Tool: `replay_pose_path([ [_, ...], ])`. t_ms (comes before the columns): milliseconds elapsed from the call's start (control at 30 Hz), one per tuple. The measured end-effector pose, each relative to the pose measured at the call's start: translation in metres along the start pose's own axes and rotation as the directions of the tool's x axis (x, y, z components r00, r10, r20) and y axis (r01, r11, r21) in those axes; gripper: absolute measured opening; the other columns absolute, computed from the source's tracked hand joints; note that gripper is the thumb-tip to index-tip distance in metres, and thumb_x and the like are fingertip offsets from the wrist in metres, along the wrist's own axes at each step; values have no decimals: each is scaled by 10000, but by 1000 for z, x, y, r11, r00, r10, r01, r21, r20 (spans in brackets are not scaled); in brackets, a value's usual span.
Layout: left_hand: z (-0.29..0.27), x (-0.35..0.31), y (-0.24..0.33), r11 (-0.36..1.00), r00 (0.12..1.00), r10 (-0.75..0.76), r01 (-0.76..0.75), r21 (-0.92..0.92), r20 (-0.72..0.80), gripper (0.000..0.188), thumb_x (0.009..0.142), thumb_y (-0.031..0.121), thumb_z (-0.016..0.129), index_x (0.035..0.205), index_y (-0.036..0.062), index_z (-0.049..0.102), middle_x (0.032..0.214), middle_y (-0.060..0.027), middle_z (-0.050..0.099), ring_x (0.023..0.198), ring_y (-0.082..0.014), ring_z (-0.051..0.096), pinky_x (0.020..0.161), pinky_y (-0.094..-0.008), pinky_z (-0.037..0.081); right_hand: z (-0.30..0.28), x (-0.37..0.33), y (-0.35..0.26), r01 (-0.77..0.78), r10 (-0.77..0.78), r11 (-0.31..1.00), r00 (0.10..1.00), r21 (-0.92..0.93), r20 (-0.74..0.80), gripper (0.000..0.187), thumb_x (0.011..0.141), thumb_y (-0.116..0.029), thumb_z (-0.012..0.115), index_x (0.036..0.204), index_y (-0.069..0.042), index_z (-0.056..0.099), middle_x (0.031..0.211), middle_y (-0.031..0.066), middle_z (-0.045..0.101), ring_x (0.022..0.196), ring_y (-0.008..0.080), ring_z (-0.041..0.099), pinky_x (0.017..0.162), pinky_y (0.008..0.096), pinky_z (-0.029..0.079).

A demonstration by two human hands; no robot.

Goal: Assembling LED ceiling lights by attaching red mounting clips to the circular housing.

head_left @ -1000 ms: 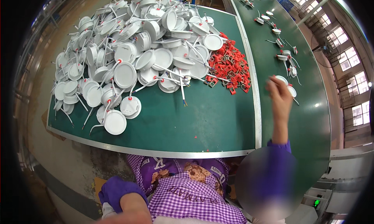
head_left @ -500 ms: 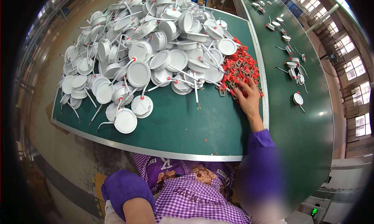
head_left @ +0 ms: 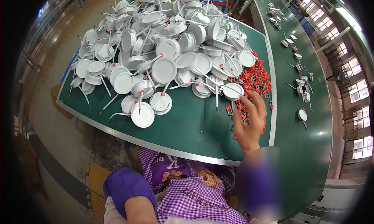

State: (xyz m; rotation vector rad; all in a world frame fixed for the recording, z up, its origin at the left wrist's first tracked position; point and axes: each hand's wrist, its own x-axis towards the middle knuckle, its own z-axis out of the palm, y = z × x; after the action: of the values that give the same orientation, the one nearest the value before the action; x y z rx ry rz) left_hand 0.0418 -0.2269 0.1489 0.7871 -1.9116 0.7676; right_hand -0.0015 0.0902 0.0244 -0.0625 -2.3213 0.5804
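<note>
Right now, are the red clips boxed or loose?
Loose: the red clips lie jumbled on the green tabletop, some visible beside the right hand.

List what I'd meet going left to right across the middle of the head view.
Pile of white round lamps, heap of red clips, the table's metal edge, the nearest white lamp beyond it, windows.

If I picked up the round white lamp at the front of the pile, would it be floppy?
The lamp itself is probably stiff: its face looks flat and smooth. The thin cable at its edge might wobble, since it curves.
</note>
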Motion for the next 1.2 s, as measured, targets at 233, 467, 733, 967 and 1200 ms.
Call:
replay_pose_path([
  [233,25,30,50,700,861,479,-254,-668,174,432,1003,256,355,1263,-38,536,1003,-145,612,936,-260,602,780,-386,500,56,86,-28,196,-134,899,975,-392,179,597,711,-283,807,1245,-120,596,1354,185,487,1272,407,417,945,502,399],
  [467,178,-24,235,-309,739,673,311,-899,25,377,995,335,503,1206,49,631,1280,-162,566,1231,-308,486,1046,-401,366,50,121,-17,142,322,779,745,-611,584,571,733,-430,756,1195,-118,632,1123,184,654,992,358,640,783,493,486],
  [733,123,-79,256,-149,590,808,195,-969,-5,491,897,498,582,1112,71,695,1273,-239,543,1185,-387,498,996,-484,345,13,43,13,-34,227,916,864,-399,449,142,841,-171,645,885,-36,651,742,190,652,724,385,644,641,480,491],
  [967,75,-104,245,-96,648,758,223,-970,74,487,875,463,632,1100,36,695,1297,-252,488,1206,-407,459,1016,-492,330,-21,-6,6,-145,243,955,881,-257,406,344,805,-107,689,1140,-48,634,984,150,658,890,330,640,761,430,480],
  [1200,59,-94,220,-354,811,581,325,-877,66,291,859,129,687,1122,10,653,1313,-205,498,1148,-323,534,989,-393,401,-69,-37,0,-258,237,958,958,-121,-163,246,812,-5,700,1053,-32,658,1007,155,630,925,304,614,793,385,491],
])
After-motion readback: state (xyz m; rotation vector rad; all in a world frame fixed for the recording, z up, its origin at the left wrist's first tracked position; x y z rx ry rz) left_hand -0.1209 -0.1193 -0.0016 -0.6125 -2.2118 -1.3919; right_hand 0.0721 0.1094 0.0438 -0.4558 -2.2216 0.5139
